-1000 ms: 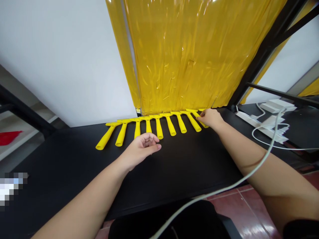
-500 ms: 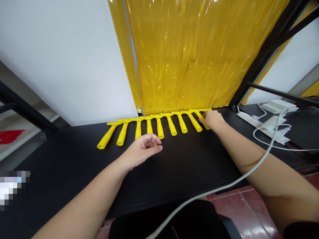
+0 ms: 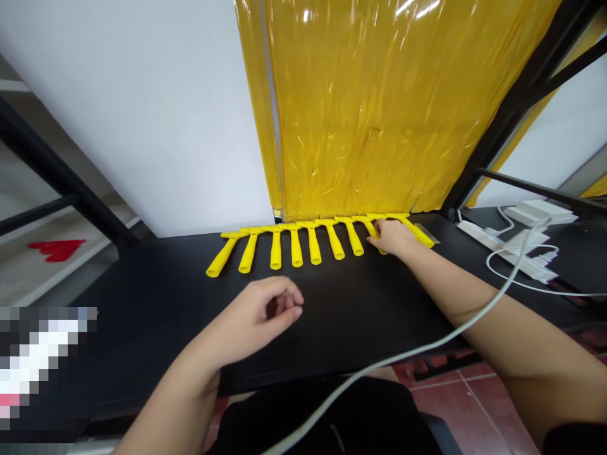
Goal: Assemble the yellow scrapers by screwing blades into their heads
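Several yellow T-shaped plastic handles (image 3: 315, 243) lie in a row along the back of the black tabletop, their flat heads to the wall and hollow round ends towards me. My right hand (image 3: 392, 237) is closed around the handle second from the right end, covering most of it; the round tip (image 3: 382, 251) pokes out below. Just right of that hand lies the end handle (image 3: 420, 234), untouched. My left hand (image 3: 265, 316) hovers in front of the row, fingers loosely curled with a gap to the thumb, holding nothing.
Yellow plastic sheeting (image 3: 351, 126) and a white panel (image 3: 156, 114) rise behind the row. A white power strip (image 3: 507, 253) with cables sits to the right. A pale cable (image 3: 403, 363) crosses before my right arm. Black frame posts (image 3: 507, 107) flank the tabletop.
My right hand has shifted from the handle at the right end to its left neighbour. My left hand has drawn back towards me, away from the row. The view has turned slightly.
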A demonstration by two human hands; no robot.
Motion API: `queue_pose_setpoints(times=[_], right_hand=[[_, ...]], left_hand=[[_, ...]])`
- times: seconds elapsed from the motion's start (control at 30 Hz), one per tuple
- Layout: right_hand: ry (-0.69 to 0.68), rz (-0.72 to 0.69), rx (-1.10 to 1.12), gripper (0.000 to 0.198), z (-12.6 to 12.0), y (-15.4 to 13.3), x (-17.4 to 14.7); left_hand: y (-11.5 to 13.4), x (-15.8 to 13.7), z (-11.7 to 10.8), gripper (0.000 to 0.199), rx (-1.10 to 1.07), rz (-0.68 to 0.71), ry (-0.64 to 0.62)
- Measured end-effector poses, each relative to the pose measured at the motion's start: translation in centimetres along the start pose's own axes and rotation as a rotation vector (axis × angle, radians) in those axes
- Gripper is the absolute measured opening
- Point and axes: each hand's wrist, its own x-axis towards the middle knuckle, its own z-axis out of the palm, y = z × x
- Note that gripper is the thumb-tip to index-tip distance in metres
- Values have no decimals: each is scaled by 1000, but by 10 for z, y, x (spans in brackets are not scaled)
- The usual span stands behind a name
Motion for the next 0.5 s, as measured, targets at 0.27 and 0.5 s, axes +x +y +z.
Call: queue_pose_setpoints(times=[0.27,0.5], right_hand=[[69,34,208,35,-9,18,6],[61,22,460,32,-22,32,-18]], left_hand=[[-91,-157,68,39,-256,-518,-518],[-232,-184,131,44,297,-605,154]])
